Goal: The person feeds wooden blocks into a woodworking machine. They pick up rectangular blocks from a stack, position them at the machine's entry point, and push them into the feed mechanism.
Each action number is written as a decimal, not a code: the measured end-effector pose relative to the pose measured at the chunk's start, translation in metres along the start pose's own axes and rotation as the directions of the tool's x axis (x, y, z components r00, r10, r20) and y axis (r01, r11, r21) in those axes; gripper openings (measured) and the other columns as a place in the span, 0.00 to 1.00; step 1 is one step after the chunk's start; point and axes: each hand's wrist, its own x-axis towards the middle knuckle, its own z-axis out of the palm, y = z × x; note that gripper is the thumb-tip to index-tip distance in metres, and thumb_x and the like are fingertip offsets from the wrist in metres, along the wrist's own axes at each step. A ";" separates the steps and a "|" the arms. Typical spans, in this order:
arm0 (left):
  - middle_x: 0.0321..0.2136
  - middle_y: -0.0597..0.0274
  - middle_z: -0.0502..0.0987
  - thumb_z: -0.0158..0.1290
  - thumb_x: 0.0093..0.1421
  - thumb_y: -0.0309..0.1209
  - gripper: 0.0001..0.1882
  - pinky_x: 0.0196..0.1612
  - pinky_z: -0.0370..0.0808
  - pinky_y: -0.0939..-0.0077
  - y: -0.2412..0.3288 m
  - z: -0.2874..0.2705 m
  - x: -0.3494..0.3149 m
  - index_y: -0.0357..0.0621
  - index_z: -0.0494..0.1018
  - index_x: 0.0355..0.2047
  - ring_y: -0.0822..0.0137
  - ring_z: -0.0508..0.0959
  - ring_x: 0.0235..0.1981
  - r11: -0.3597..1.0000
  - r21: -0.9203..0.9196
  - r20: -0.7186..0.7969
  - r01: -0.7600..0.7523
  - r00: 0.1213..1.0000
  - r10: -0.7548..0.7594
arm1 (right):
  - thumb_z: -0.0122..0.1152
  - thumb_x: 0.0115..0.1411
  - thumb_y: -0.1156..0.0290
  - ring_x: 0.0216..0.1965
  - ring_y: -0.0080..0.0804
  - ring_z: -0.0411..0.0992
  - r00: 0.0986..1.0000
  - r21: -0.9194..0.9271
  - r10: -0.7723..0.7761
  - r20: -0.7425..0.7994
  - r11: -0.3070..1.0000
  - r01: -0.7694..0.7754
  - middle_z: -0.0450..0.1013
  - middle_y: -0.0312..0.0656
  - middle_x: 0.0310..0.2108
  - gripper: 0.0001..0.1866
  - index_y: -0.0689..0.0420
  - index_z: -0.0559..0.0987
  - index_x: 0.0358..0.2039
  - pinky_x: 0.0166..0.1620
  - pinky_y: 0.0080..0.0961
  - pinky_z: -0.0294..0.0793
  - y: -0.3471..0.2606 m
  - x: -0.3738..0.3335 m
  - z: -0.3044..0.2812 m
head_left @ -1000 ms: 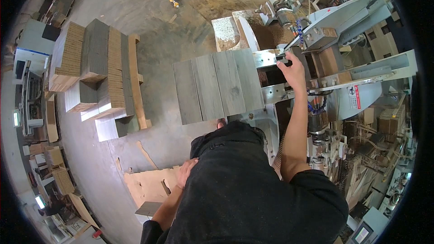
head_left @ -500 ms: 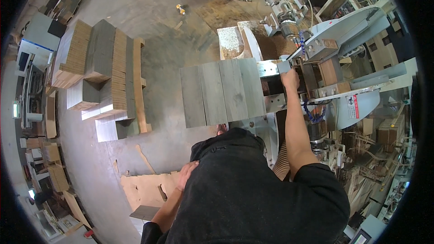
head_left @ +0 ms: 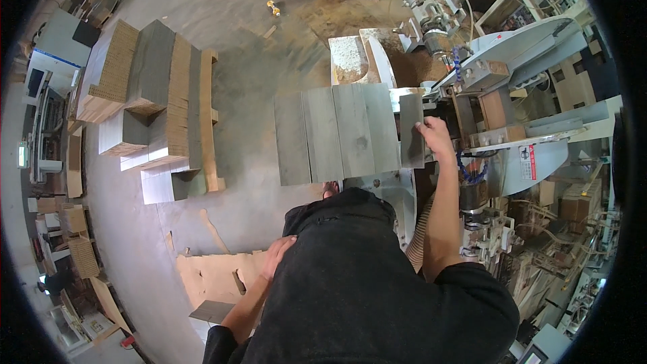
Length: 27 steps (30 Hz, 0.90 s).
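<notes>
My right hand (head_left: 438, 137) grips the right edge of a short grey wooden plank (head_left: 410, 136), thumb and fingers bent round it. That plank sits at the machine's metal bed, just right of a row of grey planks (head_left: 354, 136) laid side by side, with a narrow gap between. My left hand (head_left: 275, 256) rests against the side of my black shirt, its fingers stretched out and nothing visible in them.
A woodworking machine (head_left: 485, 87) with metal arms and guards stands close on the right. Stacks of grey planks (head_left: 153, 67) sit on a pallet (head_left: 206, 118) to the left. Below it, a brown cardboard sheet (head_left: 210, 282) and another grey board (head_left: 213, 311) lie near my left forearm.
My right hand has come back toward me from the machine's far side. A grey plank now shows in its grip beside the row. My left hand stays at my side.
</notes>
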 end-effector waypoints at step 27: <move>0.52 0.47 0.71 0.48 0.59 0.30 0.23 0.55 0.67 0.57 0.003 0.004 -0.015 0.42 0.64 0.55 0.47 0.73 0.50 0.999 -0.010 -0.022 -0.046 0.999 0.046 | 0.64 0.54 0.58 0.39 0.45 0.72 0.901 -0.130 -0.409 0.144 0.895 0.426 0.73 0.50 0.39 0.29 0.57 0.71 0.54 0.43 0.35 0.71 -0.086 -0.076 0.009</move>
